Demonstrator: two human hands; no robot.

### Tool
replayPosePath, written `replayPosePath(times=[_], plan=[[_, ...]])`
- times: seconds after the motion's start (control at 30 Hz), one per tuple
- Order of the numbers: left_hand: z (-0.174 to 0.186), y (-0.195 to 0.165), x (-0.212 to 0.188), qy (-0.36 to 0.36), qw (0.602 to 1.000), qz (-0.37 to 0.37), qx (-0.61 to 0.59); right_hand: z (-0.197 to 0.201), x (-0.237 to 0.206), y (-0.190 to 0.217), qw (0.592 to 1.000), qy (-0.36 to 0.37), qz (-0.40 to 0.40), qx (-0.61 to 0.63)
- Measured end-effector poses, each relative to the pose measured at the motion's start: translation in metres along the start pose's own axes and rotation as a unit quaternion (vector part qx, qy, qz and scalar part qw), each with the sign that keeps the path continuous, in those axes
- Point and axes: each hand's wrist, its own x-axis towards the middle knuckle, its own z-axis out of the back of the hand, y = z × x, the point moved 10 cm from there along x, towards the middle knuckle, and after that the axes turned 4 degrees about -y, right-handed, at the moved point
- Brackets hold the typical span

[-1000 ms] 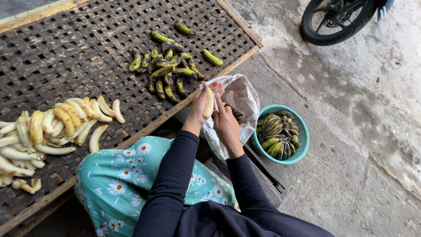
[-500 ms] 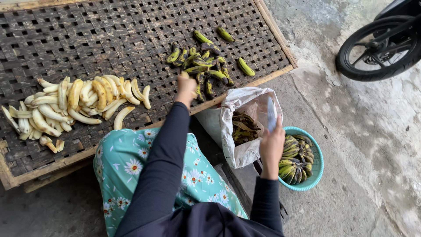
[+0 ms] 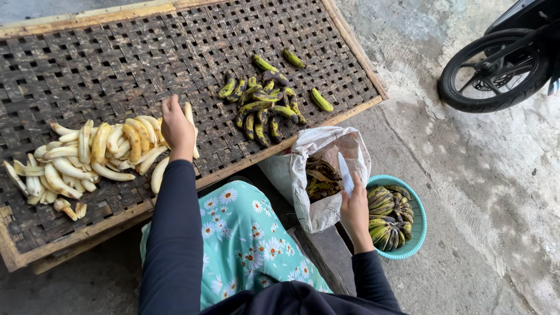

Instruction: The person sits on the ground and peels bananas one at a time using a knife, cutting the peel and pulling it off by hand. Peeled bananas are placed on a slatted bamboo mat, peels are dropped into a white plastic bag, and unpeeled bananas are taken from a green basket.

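The pile of peeled bananas lies at the left of the woven drying rack. The left hand has travelled from the bag, where it stood a second ago, across to the right edge of this pile. It is closed around one peeled banana, which is now at or just above the rack surface beside the pile. Judged from this, one more peeled fruit is being added to the pile.

Further right on the rack lies a cluster of unpeeled green bananas, apart from the pile and unchanged.

Right of the rack, the white bag stands open with dark peels inside. The right hand pinches the bag's rim, fingers pressed together on it, as half a second ago.

At the far right sits the teal bowl of green bananas, with a motorcycle wheel beyond it.
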Motion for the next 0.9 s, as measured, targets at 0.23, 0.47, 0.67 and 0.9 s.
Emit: replayPosePath(times=[0.23,0.47,0.67,0.9], plan=[[0.056,-0.031,-0.023,-0.114,0.982,-0.147,0.043,-0.008,-0.012,0.010,0.996,-0.002,-0.033,0.089],[0.071,-0.052,-0.019,-0.188,0.932,-0.182,0.250,0.044,-0.115,-0.018,0.988,-0.109,-0.065,0.083],[0.030,-0.022,-0.032,0.089,0.983,-0.030,0.160,0.094,-0.216,-0.064,0.955,-0.187,-0.230,0.012],[0.014,-0.043,-0.044,0.154,0.968,-0.091,0.178,0.092,-0.260,-0.075,0.925,-0.226,-0.298,0.070]])
